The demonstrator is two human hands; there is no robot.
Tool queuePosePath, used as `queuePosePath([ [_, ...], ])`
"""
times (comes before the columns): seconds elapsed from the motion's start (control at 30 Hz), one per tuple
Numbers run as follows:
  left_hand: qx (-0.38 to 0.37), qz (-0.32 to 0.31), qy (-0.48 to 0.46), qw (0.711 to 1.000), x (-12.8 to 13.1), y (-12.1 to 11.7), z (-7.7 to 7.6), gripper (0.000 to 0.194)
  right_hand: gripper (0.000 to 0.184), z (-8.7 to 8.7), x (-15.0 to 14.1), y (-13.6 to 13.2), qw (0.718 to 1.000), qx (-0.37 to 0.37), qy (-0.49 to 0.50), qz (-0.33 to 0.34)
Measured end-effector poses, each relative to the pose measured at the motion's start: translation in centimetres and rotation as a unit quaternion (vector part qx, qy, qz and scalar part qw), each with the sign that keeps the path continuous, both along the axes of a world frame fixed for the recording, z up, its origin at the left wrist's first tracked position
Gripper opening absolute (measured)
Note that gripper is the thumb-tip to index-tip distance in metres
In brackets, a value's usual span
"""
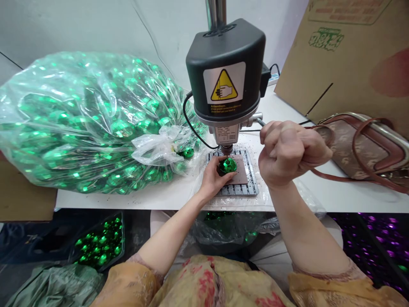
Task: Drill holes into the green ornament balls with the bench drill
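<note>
A small bench drill press (225, 76) with a yellow hand-warning label stands on a white table (159, 198). My left hand (213, 175) grips a shiny green ball (228, 165) on the press's slotted base plate (245, 187), right under the drill tip. My right hand (287, 151) is closed in a fist round the press's feed lever (260, 122), to the right of the head.
A big clear plastic bag (83, 119) full of green balls lies on the table's left. A brown handbag (361, 145) and a cardboard box (348, 55) sit at the right. Below the table are a crate of green balls (100, 245) and purple balls (373, 238).
</note>
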State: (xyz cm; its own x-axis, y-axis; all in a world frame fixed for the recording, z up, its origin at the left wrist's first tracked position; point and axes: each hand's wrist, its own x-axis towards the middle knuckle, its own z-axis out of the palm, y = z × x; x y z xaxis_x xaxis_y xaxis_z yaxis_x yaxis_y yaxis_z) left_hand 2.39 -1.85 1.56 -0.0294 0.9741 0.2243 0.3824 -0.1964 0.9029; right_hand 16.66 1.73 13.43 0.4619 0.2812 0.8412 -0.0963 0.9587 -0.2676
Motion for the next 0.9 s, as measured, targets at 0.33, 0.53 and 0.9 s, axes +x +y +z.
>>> queuePosePath([
  [0.33,-0.005,0.016,-0.013,1.000,0.2,0.1,-0.2,0.050,0.059,1.0,-0.2,0.0,0.997,-0.066,0.030,-0.021],
  [0.53,-0.002,0.114,-0.025,0.993,0.8,-2.1,0.9,0.049,0.044,5.5,-0.1,0.1,0.989,-0.147,-0.007,0.019],
  [0.9,-0.016,-0.221,0.228,0.948,-3.7,-14.4,-7.3,0.028,0.047,5.5,-0.1,0.6,0.994,-0.108,0.007,0.020],
])
